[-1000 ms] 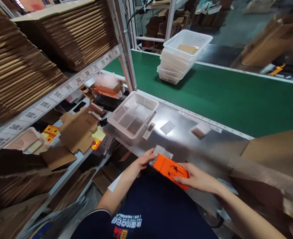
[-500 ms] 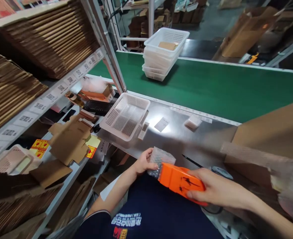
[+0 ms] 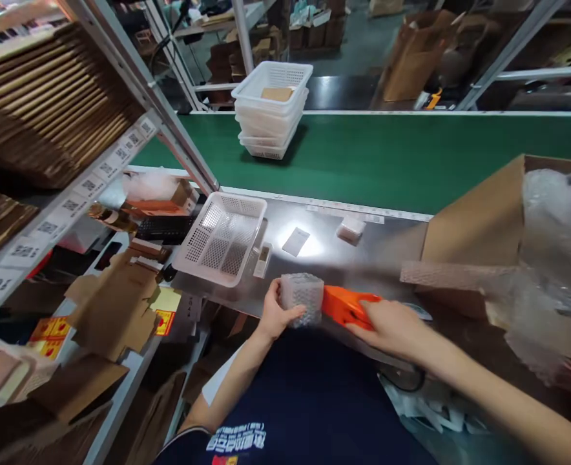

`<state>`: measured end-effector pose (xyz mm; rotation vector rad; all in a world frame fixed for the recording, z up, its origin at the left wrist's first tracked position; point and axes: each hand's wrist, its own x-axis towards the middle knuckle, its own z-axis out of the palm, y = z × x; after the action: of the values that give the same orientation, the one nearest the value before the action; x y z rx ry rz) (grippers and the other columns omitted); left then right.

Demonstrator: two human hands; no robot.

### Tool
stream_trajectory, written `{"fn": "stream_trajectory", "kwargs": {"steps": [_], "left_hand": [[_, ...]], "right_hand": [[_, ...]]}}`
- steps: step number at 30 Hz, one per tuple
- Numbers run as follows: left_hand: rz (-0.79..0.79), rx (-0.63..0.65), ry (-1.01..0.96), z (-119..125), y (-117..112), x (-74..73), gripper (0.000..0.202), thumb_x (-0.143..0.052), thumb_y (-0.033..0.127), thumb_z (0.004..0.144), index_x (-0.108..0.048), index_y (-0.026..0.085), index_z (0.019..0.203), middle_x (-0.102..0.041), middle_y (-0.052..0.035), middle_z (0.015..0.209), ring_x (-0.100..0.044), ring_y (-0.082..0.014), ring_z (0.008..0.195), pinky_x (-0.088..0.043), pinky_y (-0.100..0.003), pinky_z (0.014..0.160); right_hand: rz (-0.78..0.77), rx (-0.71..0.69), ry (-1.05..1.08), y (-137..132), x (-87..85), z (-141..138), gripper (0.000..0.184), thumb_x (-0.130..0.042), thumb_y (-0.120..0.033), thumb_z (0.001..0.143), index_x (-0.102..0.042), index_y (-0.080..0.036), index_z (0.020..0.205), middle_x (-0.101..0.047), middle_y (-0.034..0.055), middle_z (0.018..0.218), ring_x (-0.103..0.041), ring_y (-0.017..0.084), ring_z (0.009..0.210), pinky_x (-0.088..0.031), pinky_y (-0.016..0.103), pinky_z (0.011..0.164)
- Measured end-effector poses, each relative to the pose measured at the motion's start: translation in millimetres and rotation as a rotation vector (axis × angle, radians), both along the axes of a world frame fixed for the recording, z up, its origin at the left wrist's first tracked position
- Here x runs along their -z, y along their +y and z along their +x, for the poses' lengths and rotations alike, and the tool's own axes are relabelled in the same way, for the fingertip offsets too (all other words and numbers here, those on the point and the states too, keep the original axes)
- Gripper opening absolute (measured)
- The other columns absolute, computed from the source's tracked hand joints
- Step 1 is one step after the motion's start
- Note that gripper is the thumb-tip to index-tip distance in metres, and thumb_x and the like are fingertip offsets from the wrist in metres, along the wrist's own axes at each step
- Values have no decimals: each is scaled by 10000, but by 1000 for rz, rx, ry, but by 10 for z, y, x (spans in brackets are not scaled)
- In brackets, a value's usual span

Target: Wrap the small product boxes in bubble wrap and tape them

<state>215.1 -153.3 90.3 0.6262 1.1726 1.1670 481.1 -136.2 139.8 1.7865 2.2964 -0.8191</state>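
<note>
My left hand is closed on a small parcel of bubble wrap at the near edge of the steel table. My right hand grips an orange box, its left end touching or tucked into the bubble wrap. Both hands are close together just in front of my dark blue shirt. The far end of the orange box is hidden under my right hand.
An empty white mesh basket lies left on the table, with small white cards behind. An open cardboard box with bubble wrap stands right. A green conveyor carries stacked white baskets. Shelves of flat cardboard fill the left.
The bubble wrap has been drawn over the left end of the orange box, which now shows less. My view has swung to the right and both hands sit a little higher.
</note>
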Motion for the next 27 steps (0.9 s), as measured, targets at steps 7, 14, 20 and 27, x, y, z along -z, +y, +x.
{"fn": "stream_trajectory", "kwargs": {"steps": [7,14,20,27], "left_hand": [[-80,95,-212,243,70,11,696,-903,373,487,-686,163,1114,-769,-98,1033,-713,-317,1019,-567,-364,867],[-360,-234,-337,113,204,349,454,-890,317,503,-717,166,895,-784,-76,971,-708,-221,860,-556,-282,716],[-298,-362,-278,254,140,554,499,-907,277,506,-722,156,953,-781,-51,923,-698,-190,836,-541,-274,778],[-281,-375,-190,404,-24,751,739,-991,352,463,-672,160,1101,-748,-106,1074,-687,-259,1008,-519,-369,945]], "right_hand": [[-56,203,-275,439,961,45,377,-594,-415,1012,-723,-90,1154,-749,273,1101,-737,406,1037,-541,482,865],[145,593,-163,720,1379,380,471,-533,-343,1011,-622,18,1300,-677,367,1246,-649,432,1252,-487,538,1041],[208,462,804,30,1467,-532,853,-418,-655,1010,-271,-146,1679,-271,170,1742,-268,288,1620,-261,504,1319],[-183,636,959,-79,1667,-760,1170,-549,-880,776,-307,-126,1638,-465,235,1616,-441,380,1521,-368,557,1263]]}}
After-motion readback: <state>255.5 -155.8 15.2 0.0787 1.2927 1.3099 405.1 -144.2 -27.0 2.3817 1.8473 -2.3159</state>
